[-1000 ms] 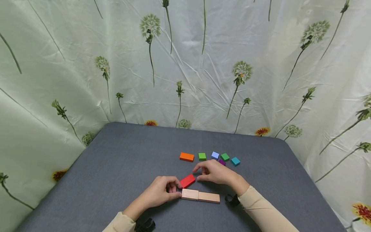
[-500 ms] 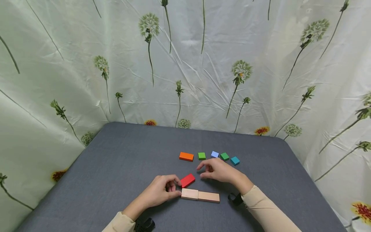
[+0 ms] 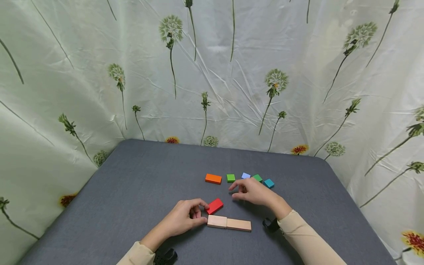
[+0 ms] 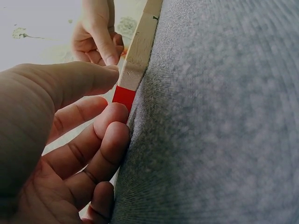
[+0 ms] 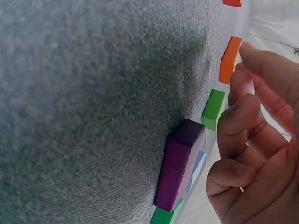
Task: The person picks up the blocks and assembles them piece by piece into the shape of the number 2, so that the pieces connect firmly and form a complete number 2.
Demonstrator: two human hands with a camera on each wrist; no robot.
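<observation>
In the head view my left hand (image 3: 187, 217) is at the left end of two pale wooden blocks laid end to end, the left block (image 3: 217, 221) and the right block (image 3: 239, 224). Its thumb is right at that end and its index fingertip meets the near left corner of a red block (image 3: 214, 206), which lies slanted behind them. My right hand (image 3: 253, 191) hovers behind and right of the red block, fingers loosely bent with nothing between them. A purple block (image 5: 180, 168), hidden by that hand in the head view, lies beneath it in the right wrist view.
An orange block (image 3: 213, 179), a light green block (image 3: 230, 178), a light blue block (image 3: 246, 176), a dark green block (image 3: 257, 178) and a teal block (image 3: 269, 183) form a loose row on the grey table (image 3: 149, 173). A flowered curtain (image 3: 232, 73) hangs behind.
My right hand has drawn away from the red block to the right and back, now covering the purple block. My left index fingertip has shifted slightly onto the red block's corner; otherwise that hand stays put.
</observation>
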